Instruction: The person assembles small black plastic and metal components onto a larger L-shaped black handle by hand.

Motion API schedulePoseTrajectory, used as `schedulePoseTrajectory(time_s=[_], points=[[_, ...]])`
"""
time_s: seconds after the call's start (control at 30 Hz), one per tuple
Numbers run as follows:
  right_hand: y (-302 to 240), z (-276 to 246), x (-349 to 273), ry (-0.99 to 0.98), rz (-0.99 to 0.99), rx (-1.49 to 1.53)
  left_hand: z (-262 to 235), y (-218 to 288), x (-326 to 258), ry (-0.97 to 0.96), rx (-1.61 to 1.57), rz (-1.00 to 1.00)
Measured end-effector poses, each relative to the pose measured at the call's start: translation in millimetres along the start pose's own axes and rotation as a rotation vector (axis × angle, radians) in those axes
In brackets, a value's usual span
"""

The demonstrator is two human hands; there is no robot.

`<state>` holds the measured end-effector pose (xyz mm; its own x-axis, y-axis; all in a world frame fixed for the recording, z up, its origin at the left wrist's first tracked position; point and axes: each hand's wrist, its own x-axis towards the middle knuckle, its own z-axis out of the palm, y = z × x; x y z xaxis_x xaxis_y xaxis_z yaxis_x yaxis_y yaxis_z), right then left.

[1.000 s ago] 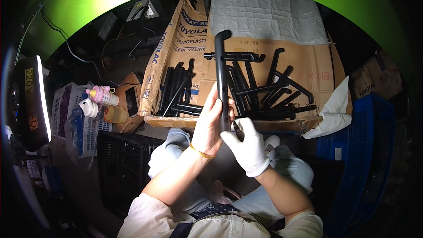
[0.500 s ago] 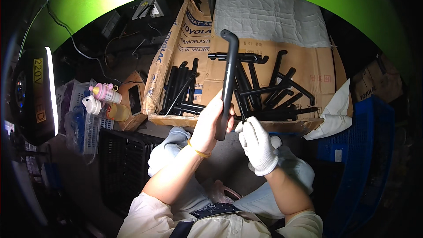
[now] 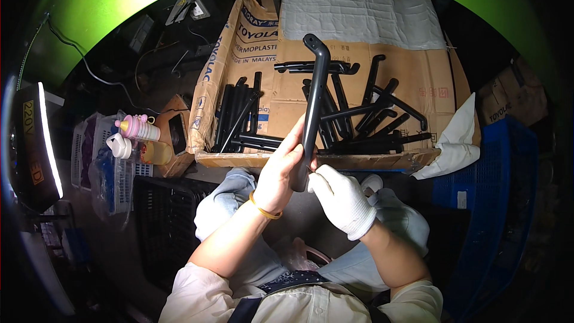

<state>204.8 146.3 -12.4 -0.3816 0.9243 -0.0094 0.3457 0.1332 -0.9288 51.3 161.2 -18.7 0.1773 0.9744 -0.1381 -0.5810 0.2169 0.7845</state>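
My bare left hand (image 3: pixel 278 175) is wrapped round the lower part of a black bent handle (image 3: pixel 314 99). The handle stands nearly upright, its hooked top end with a small hole pointing away from me. In a white knit glove, my right hand (image 3: pixel 343 200) pinches at the right side of the handle's lower end. Something small and dark shows at its fingertips, too little to name. Beyond both hands, several similar black handles (image 3: pixel 344 114) lie in a loose heap in a shallow cardboard box (image 3: pixel 400 60), with more bunched (image 3: pixel 236 114) at its left.
A grey sheet (image 3: pixel 359 6) covers the box's far part. To the left are a pink bottle (image 3: pixel 139 127), a clear bottle (image 3: pixel 156 153), a phone (image 3: pixel 178 132) and a bright lamp (image 3: pixel 51 144). A black crate (image 3: pixel 155 221) stands lower left, blue crates (image 3: pixel 496 191) at the right.
My right hand has come left, its fingertips now against the handle's lower end. The left hand keeps its grip on the handle. The whole view has shifted slightly.
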Motion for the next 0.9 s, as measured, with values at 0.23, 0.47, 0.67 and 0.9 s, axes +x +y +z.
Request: schedulePoseTrajectory(time_s=[0.23, 0.47, 0.67, 0.9], points=[[2, 0, -1, -0.010, 0.040, -0.008, 2, 1, 0, -0.010, 0.067, 0.003], [-2, -4, 1, -0.077, 0.076, -0.037, 1, 0, 1, -0.006, 0.076, 0.005], [1, -5, 0, -0.049, 0.033, -0.012, 4, 2, 1, -0.004, 0.108, 0.010], [14, -10, 3, -0.167, 0.029, 0.098, 6, -1, 1, 0.001, 0.204, 0.003]])
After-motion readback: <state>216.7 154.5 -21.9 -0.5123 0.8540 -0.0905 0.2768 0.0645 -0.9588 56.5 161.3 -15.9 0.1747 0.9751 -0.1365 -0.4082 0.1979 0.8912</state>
